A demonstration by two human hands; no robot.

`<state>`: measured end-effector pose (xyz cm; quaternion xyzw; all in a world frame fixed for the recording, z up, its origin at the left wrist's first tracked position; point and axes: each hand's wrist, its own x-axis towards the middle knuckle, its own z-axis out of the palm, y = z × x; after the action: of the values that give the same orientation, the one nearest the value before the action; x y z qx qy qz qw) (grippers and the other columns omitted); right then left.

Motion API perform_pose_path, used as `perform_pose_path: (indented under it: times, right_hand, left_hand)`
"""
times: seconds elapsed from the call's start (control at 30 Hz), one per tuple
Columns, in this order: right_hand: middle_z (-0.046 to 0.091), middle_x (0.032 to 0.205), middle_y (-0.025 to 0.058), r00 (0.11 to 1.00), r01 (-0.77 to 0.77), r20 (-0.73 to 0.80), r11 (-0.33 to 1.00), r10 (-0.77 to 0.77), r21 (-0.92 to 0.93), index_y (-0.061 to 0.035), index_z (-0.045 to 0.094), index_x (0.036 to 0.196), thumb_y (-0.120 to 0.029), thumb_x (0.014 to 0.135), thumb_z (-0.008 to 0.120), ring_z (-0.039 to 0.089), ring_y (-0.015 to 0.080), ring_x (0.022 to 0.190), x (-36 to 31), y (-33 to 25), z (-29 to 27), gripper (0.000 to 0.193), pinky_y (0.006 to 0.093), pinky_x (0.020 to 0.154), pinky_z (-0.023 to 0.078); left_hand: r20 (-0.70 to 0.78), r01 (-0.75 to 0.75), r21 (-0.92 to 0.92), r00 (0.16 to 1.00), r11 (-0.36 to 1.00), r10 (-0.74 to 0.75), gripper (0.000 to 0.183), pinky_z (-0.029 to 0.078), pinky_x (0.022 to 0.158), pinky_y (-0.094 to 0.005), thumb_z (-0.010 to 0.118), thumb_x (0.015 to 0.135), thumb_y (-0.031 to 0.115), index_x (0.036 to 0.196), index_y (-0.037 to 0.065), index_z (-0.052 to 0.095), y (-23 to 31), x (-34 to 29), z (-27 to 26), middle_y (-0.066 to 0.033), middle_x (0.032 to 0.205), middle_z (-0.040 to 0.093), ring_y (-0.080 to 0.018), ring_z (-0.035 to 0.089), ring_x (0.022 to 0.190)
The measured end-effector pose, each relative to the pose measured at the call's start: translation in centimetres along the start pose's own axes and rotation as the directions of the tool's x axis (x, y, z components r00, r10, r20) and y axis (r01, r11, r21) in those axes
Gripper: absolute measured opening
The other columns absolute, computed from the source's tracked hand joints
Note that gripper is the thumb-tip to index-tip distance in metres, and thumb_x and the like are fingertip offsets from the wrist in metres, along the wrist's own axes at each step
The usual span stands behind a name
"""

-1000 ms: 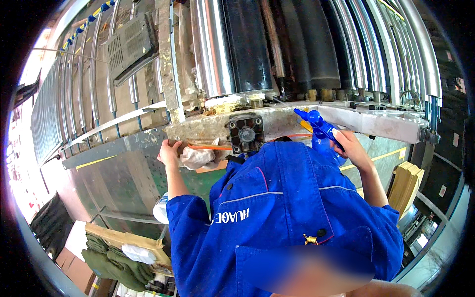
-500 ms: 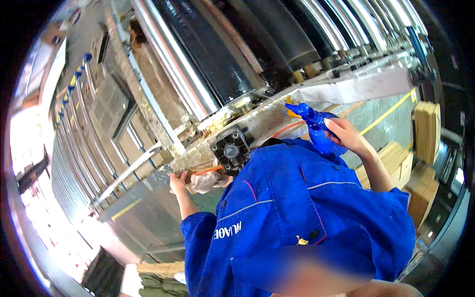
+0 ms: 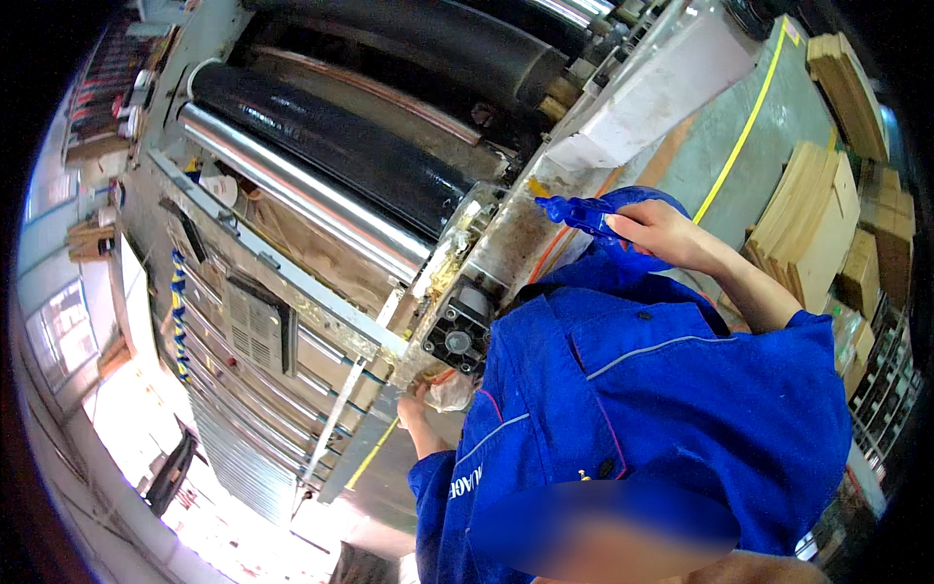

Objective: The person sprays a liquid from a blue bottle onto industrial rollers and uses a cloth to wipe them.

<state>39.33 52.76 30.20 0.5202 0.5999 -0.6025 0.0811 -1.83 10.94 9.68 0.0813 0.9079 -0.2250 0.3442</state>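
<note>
My right hand (image 3: 654,232) is closed round the neck and trigger of a blue spray bottle (image 3: 572,210), whose nozzle points left over the machine's side frame (image 3: 510,234). Part of the bottle's body is behind the hand. Farther down and left, my left hand (image 3: 415,401) has its fingers curled at the frame's corner, next to a pale crumpled cloth or bag (image 3: 451,392). What those fingers grip is too small to make out. Just above the cloth is a black square motor or gear housing (image 3: 459,335). Beyond it run a shiny metal roller (image 3: 302,190) and a black, wet-looking roller (image 3: 341,136).
My blue jacket (image 3: 632,389) fills the lower middle. Stacked tan boards (image 3: 803,229) stand on the right, past a yellow floor line (image 3: 744,127). A row of thin metal rollers (image 3: 258,389) and a vented grey panel (image 3: 255,316) are at the left. Orange hoses (image 3: 552,253) run beside the frame.
The view has turned, so the rollers lie at a flatter angle. The spray bottle remains in my right hand, and my left hand stays by the pale cloth at the frame's corner.
</note>
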Motion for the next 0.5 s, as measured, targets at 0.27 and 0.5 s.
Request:
perform_pose_path:
  times: [0.27,0.5]
  right_hand:
    - [0.053,0.062,0.0117,1.0,-0.009,0.02,1.0,0.009,-0.017,0.002,0.057,0.077,-0.041,0.09,0.043,0.052,0.0193,0.06,0.1,-0.4,-1.1,0.047,0.0341,0.057,0.04]
    - [0.057,0.069,0.0181,0.998,-0.067,0.001,0.998,0.067,-0.008,0.002,0.058,0.083,-0.039,0.09,0.044,0.056,0.0267,0.066,1.2,0.3,-0.6,0.044,0.0383,0.062,0.042]
  left_hand:
    - [0.245,-0.518,0.608,0.843,0.602,0.479,0.022,0.05,0.066,-0.0375,0.055,0.077,0.022,0.084,0.008,0.069,3.9,3.2,-9.9,-0.012,0.078,0.067,-0.0297,0.065,0.076]
    - [-0.221,-0.892,0.292,0.288,0.345,0.932,0.025,0.042,0.087,-0.0396,0.044,0.086,0.009,0.106,0.002,0.058,26.0,-1.2,-15.4,-0.0163,0.108,0.058,-0.0315,0.053,0.101]
